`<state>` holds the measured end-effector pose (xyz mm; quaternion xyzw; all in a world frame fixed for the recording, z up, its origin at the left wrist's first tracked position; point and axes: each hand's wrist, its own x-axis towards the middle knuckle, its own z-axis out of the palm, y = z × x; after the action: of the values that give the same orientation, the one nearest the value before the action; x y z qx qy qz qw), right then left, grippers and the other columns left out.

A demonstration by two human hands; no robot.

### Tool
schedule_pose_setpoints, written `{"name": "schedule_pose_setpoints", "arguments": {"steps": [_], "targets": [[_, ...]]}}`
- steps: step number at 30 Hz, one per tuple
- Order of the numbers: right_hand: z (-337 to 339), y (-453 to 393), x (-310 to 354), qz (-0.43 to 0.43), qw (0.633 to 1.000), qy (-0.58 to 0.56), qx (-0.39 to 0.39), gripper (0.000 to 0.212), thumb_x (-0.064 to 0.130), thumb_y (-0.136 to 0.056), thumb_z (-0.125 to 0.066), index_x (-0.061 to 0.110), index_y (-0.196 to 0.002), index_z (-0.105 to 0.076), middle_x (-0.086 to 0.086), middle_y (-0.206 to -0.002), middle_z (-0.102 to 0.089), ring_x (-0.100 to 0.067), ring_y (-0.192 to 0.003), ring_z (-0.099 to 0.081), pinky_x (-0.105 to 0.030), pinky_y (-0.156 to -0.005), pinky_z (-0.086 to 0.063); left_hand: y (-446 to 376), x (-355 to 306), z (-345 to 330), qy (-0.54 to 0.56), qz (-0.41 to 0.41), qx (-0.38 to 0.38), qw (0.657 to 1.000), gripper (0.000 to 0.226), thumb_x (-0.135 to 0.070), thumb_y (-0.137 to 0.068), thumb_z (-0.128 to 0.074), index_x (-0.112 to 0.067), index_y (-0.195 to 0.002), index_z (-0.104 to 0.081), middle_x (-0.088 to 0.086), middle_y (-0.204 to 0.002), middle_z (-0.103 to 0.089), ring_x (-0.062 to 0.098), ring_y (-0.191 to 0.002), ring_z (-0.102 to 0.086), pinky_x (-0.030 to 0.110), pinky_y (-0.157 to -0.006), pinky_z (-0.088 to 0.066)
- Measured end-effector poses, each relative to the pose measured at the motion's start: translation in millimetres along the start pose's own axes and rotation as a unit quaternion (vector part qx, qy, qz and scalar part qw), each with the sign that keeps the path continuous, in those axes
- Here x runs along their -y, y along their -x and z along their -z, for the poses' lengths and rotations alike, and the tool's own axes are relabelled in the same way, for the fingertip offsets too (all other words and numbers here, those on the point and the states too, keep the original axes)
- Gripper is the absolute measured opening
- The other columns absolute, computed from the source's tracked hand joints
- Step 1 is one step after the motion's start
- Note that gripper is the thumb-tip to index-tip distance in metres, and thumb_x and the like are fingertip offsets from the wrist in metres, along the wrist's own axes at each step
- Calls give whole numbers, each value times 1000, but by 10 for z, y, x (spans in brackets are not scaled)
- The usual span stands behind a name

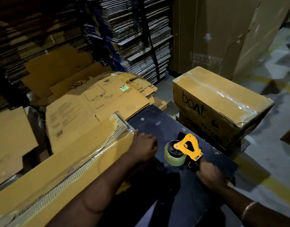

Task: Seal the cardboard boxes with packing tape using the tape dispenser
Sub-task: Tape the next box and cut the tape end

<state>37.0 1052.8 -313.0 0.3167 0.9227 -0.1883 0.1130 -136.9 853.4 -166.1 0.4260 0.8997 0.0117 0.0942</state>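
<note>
A long cardboard box (72,163) lies at the lower left, with a torn seam running along its top under clear tape. My left hand (145,146) rests with curled fingers on the box's right end, at the edge of the tape. My right hand (209,173) grips the handle of a yellow tape dispenser (187,147) with a greenish tape roll. The dispenser stands on the dark tabletop (157,122), to the right of the box. A taped "boat" box (221,102) sits further right.
Flattened cartons (98,104) lie behind the long box. Tall stacks of flat cardboard (132,35) fill the back. Large brown sheets (222,30) lean at the back right. Grey floor with yellow marks (275,169) lies to the right.
</note>
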Motion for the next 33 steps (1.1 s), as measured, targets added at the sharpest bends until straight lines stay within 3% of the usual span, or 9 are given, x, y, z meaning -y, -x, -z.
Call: {"name": "schedule_pose_setpoints", "arguments": {"steps": [5,8,10,12,15,22,27,30,33], "targets": [[-206,-99,-15,17,998,50,-32,28,31,-96,-58,14,-116,-49,0,-107,-69,-20,-96,-71,-28,-73,-53,1,-86,-40,28,54,-36,998,25,-24,-95,-43,-26,-113,-60,-3,-115,-65,25,-113,-51,48,-117,-10],[-384,-168,-26,50,997,42,-45,47,11,-50,-95,2,-81,-61,-9,-58,-63,-27,-42,-63,-26,-36,-45,-26,-152,-44,62,99,-44,992,27,-20,-89,-50,-30,-111,-62,-5,-113,-68,25,-115,-50,50,-118,-11],[-495,-224,-44,55,997,10,-57,50,2,-34,-96,-2,-71,-62,-10,-47,-56,-27,-30,-54,-24,-30,-40,-54,-186,-52,67,132,-41,988,26,-19,-86,-55,-29,-108,-65,-3,-107,-69,24,-115,-50,50,-120,-11],[-482,-237,-8,46,997,37,-48,47,4,-51,-90,-8,-89,-65,-16,-61,-64,-31,-42,-63,-32,-37,-49,-76,-219,-79,54,158,-52,985,23,-20,-83,-58,-27,-103,-66,-2,-102,-69,24,-113,-52,48,-120,-13],[-478,-264,9,22,999,32,0,64,29,-85,-66,-2,-134,-40,-14,-113,-65,-30,-96,-71,-35,-76,-55,-90,-238,-124,27,171,-76,982,23,-16,-85,-57,-26,-103,-65,-2,-100,-69,23,-109,-55,45,-116,-19],[-414,-211,158,-7,995,-9,-101,70,44,-61,-70,-6,-108,-53,-26,-98,-57,-44,-86,-60,-50,-80,-46,-56,-202,-97,70,144,-81,984,32,-26,-87,-54,-31,-116,-65,-6,-104,-68,19,-113,-54,48,-120,-12],[-40,-183,716,42,988,-52,-140,96,53,-76,-67,3,-151,-35,-23,-145,-44,-40,-136,-39,-55,-114,-22,-4,-102,-59,269,143,-116,945,39,-20,-73,-60,-32,-110,-66,-11,-108,-69,15,-90,-65,38,-109,-38],[264,-98,1178,157,943,-269,-113,82,60,-91,-46,13,-156,-27,-12,-154,-32,-28,-141,-33,-39,-111,-29,67,-67,-22,374,169,-185,893,41,-8,-68,-71,-27,-104,-71,-16,-116,-66,0,-74,-64,20,-73,-54],[485,-6,1596,231,864,-437,-92,72,62,-95,-33,21,-154,-31,-1,-155,-32,-11,-140,-33,-26,-106,-29,60,-31,15,438,195,-222,849,30,-6,-78,-70,-28,-97,-74,-17,-113,-69,-8,-87,-63,17,-78,-52]]}}
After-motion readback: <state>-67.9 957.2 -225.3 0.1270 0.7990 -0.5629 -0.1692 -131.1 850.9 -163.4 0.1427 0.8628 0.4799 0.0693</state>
